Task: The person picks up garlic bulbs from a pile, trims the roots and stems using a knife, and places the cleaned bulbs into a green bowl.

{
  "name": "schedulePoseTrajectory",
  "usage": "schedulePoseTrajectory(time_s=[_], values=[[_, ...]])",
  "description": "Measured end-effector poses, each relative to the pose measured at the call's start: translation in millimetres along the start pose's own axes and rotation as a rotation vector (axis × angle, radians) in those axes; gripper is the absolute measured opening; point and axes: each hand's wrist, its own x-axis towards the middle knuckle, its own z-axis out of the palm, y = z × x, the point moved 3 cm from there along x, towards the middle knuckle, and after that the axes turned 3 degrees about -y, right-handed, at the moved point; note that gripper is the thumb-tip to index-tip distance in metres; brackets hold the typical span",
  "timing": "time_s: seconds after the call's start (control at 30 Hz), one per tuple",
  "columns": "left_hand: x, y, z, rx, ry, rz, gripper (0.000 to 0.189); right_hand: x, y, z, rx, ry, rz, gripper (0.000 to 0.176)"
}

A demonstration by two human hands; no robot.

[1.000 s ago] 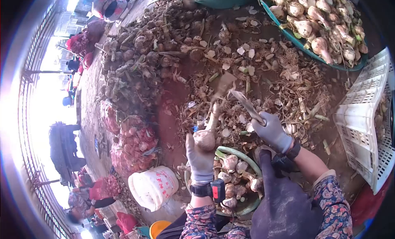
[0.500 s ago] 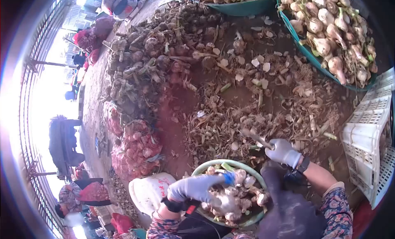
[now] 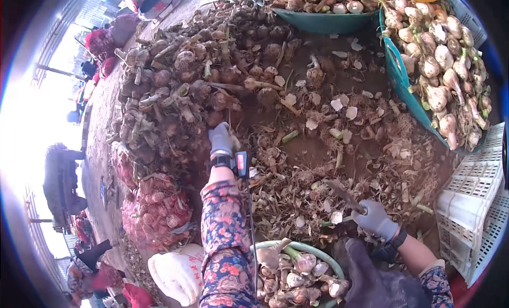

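My left hand (image 3: 221, 139), in a grey glove, reaches forward to the edge of a large heap of untrimmed garlic (image 3: 180, 90). Its fingers are bent with the thumb apart, right beside a reddish garlic bulb (image 3: 214, 119); the fingertips are partly hidden. At the lower right, my gloved right hand (image 3: 374, 220) is closed round the handle of a knife (image 3: 345, 196), whose blade points up and left over the scraps. A basin with a pale green rim (image 3: 330, 259) stands close in front of me, holding trimmed garlic bulbs (image 3: 297, 279).
Cut stalks and roots (image 3: 297, 186) litter the ground. Teal tubs of garlic (image 3: 400, 82) stand at the back right, near a white plastic crate (image 3: 466, 196). To the left lie a red mesh sack (image 3: 156, 212) and a white sack (image 3: 177, 273). A person (image 3: 79, 273) is at the far lower left.
My left hand has moved from over the basin, forward and left to the garlic heap. The right hand keeps the knife and has shifted slightly down and right. The view has moved a little.
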Motion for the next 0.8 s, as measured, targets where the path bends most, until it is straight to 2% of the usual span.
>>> schedulePoseTrajectory(time_s=[0.07, 0.1, 0.17, 0.2, 0.23, 0.3, 0.33, 0.4, 0.47, 0.5, 0.57, 0.6, 0.63, 0.7, 0.77, 0.8], values=[[-31.4, 5.8, -16.7, -0.214, -0.2, -0.319, 0.014, 6.7, -20.6, -8.9, -0.022, 0.008, -0.018, 0.024], [-57.9, 19.4, -24.0, -0.252, -0.234, -0.228, 0.017, 9.9, -28.7, -7.8, 0.08, 0.068, -0.135, 0.022], [-127.4, 79.5, -20.8, -0.496, -0.252, -0.223, 0.025, 17.6, -47.1, -8.6, 0.049, 0.099, -0.215, 0.022], [-161.6, 111.6, -12.3, -0.7, -0.225, -0.308, 0.03, 17.3, -66.4, -11.6, 0.013, 0.109, -0.237, 0.023], [-182.7, 117.7, -3.6, -0.727, -0.191, -0.328, 0.035, 16.0, -86.3, -14.5, 0.049, 0.09, -0.284, 0.024], [-222.8, 138.0, -17.3, -0.543, -0.463, -0.396, 0.047, 9.8, -122.7, -18.8, 0.09, 0.085, -0.426, 0.022], [-237.9, 132.3, -8.7, -0.614, -0.378, -0.326, 0.045, 7.8, -136.8, -18.1, 0.069, 0.114, -0.522, 0.019], [-264.9, 145.4, -12.9, -0.516, -0.49, -0.286, 0.046, -0.7, -155.6, -18.1, 0.03, 0.115, -0.595, 0.018], [-282.5, 172.0, -10.8, -0.333, -0.5, -0.152, 0.063, -12.6, -166.7, -18.2, 0.031, 0.095, -0.677, 0.019], [-289.4, 171.7, -10.8, -0.368, -0.522, -0.176, 0.066, -17.8, -169.6, -17.4, -0.049, 0.001, -0.621, 0.022], [-307.3, 165.1, -6.0, -0.5, -0.514, -0.173, 0.069, -30.7, -169.4, -13.6, -0.176, 0.0, -0.704, 0.025], [-304.7, 157.3, -2.5, -0.133, -0.54, 0.17, 0.068, -36.6, -167.5, -11.7, -0.241, 0.0, -0.744, 0.027], [-304.3, 166.2, 2.0, 0.227, -0.437, 0.504, 0.068, -40.2, -165.5, -10.2, -0.202, 0.041, -0.795, 0.026], [-312.8, 175.0, -0.2, 0.301, -0.472, 0.534, 0.067, -49.0, -161.0, -9.3, -0.237, 0.048, -0.793, 0.028], [-325.4, 180.3, 5.4, -0.119, -0.475, 0.125, 0.066, -54.6, -156.6, -7.9, -0.273, 0.045, -0.793, 0.032], [-334.6, 190.7, 10.8, -0.384, -0.44, 0.029, 0.059, -56.1, -155.5, -7.6, -0.281, 0.053, -0.785, 0.033]])
